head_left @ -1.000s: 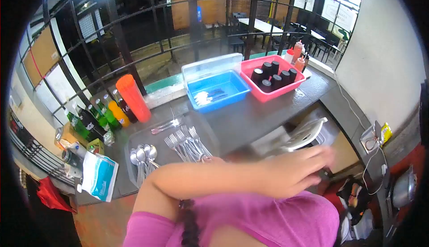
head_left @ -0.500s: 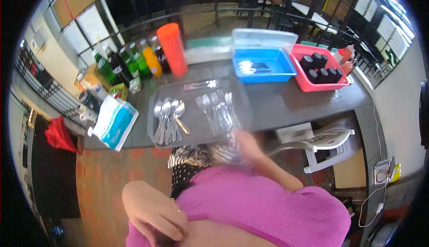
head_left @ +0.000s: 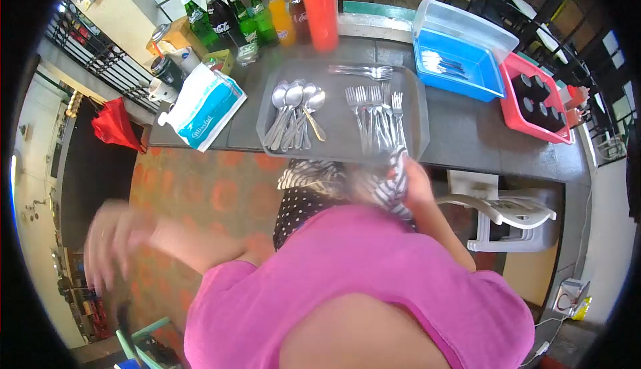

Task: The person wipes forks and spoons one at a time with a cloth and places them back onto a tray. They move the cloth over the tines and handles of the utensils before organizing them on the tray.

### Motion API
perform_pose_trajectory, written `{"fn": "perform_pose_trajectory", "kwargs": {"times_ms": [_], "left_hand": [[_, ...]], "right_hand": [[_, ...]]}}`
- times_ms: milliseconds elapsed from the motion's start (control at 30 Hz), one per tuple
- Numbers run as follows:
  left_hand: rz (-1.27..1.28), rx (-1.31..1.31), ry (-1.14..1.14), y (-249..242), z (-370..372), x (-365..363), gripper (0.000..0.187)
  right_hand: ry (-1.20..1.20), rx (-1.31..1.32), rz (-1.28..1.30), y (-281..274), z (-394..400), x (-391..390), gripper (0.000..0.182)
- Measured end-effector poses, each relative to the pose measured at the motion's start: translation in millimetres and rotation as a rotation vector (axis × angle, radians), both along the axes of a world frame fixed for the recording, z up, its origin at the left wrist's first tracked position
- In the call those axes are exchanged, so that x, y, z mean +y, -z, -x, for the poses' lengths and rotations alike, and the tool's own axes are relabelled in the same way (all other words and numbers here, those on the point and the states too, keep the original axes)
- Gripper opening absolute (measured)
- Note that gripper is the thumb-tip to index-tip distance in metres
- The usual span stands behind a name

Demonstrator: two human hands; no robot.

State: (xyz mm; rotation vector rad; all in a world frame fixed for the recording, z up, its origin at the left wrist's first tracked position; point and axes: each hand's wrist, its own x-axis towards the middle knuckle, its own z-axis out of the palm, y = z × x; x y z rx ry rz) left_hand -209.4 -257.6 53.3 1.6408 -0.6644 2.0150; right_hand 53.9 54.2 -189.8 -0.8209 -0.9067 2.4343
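Note:
My right hand is closed around a black-and-white striped cloth at the front edge of a grey tray. On the tray's left lies a group of spoons, one with a golden handle. Several forks lie side by side on its right, just beyond the cloth. More forks rest crosswise along the far side. My left hand is out to the left above the floor, away from the table, blurred, with fingers stretched and nothing visible in them.
Left of the tray are a white-and-teal pack and several soda bottles, beside a tall orange container. On the right stand a blue box holding cutlery and a pink basket of dark-capped containers. A white chair is under the table.
My left hand has swung from my chest out to the left. My right hand keeps the striped cloth near the tray's front edge. The whole view has shifted.

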Motion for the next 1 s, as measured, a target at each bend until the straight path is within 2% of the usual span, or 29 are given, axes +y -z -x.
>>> {"fn": "perform_pose_trajectory", "kwargs": {"times_ms": [33, 67, 100, 133, 167, 200, 267, 300, 367, 500, 633, 733, 833, 867, 933, 1000], "left_hand": [[0.186, -0.114, 0.161, 29, 18, 29, 0.017], [0.688, -0.248, 0.169, 56, 32, 49, 0.015], [1.144, -0.447, -0.115, 105, 30, 79, 0.023], [1.526, -0.231, -0.304, 138, 21, 117, 0.031], [1.765, 0.084, -0.392, 168, 9, 140, 0.025], [1.948, 0.498, -0.647, 188, -4, 161, 0.019], [1.646, 0.792, -0.986, 234, -17, 191, 0.019], [1.653, 0.802, -0.968, 242, -21, 209, 0.019], [1.479, 0.703, -1.348, 259, -31, 240, 0.021], [1.537, 0.885, -1.675, 269, -48, 280, 0.023], [1.532, 0.905, -1.737, 265, -55, 290, 0.026], [1.678, 1.107, -1.680, 250, -52, 293, 0.029], [1.733, 1.195, -1.627, 244, -47, 296, 0.027], [1.747, 1.191, -1.635, 243, -46, 297, 0.027], [1.768, 1.207, -1.565, 241, -44, 296, 0.031], [1.759, 1.144, -1.621, 246, -42, 294, 0.031]], "right_hand": [[-0.010, 0.088, 0.024, -2, 1, 6, 0.025], [0.004, 0.132, 0.025, 7, 0, 11, 0.029], [0.006, 0.116, 0.026, 9, -1, 13, 0.029], [0.060, 0.135, 0.089, 11, 1, 15, 0.030], [0.117, 0.159, 0.154, 13, 3, 14, 0.032], [0.141, 0.196, 0.203, 9, 4, 13, 0.036], [0.140, 0.219, 0.202, 6, 3, 13, 0.038], [0.128, 0.244, 0.196, 8, 3, 13, 0.039], [0.076, 0.302, 0.186, 16, -2, 13, 0.043], [0.158, 0.251, 0.197, 16, -5, 7, 0.044], [0.131, 0.285, 0.140, 17, -11, 8, 0.043], [0.124, 0.309, 0.159, 23, -12, 12, 0.042], [0.127, 0.311, 0.179, 18, -6, 11, 0.042], [0.166, 0.197, 0.142, 14, -4, 10, 0.042], [0.108, 0.241, 0.150, 19, -3, 13, 0.043], [0.105, 0.259, 0.114, 21, 0, 13, 0.044]]}}
